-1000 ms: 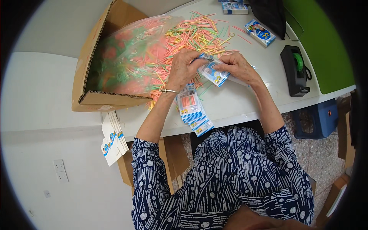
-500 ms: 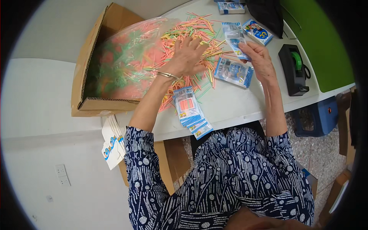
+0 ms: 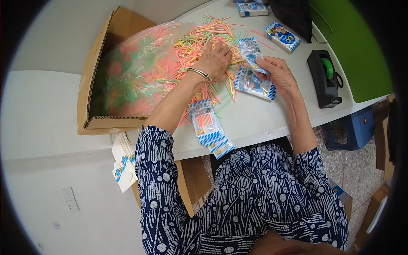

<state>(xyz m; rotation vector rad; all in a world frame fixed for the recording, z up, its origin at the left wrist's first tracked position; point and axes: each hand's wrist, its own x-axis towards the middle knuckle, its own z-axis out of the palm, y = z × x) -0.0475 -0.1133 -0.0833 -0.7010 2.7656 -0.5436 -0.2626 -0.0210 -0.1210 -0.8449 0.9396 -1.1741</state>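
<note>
My left hand (image 3: 214, 63), with a bangle at the wrist, rests on a loose pile of thin pink, green and yellow sticks (image 3: 197, 40). Its fingers are bent down into the pile and slightly apart; the fingertips are partly hidden. My right hand (image 3: 278, 75) pinches a small clear packet (image 3: 250, 50) with blue print by its lower end, to the right of the pile. Under that packet lies a larger blue-and-clear packet (image 3: 255, 85) with striped ends. Nearer me, several small packets (image 3: 206, 123) overlap in a fanned row at the table edge.
A cardboard box (image 3: 114, 123) on the left holds a clear plastic bag (image 3: 148, 63) of sticks, spilling onto the white table (image 3: 255, 125). A black tape dispenser (image 3: 323, 80), a filled packet (image 3: 282, 36) and a black bag (image 3: 293, 17) lie right. Folded cards (image 3: 123, 165) hang below the box.
My left hand has moved slightly right, and its spread fingers have drawn closer and bent into the sticks. My right hand has brought the small packet a little left and nearer me.
</note>
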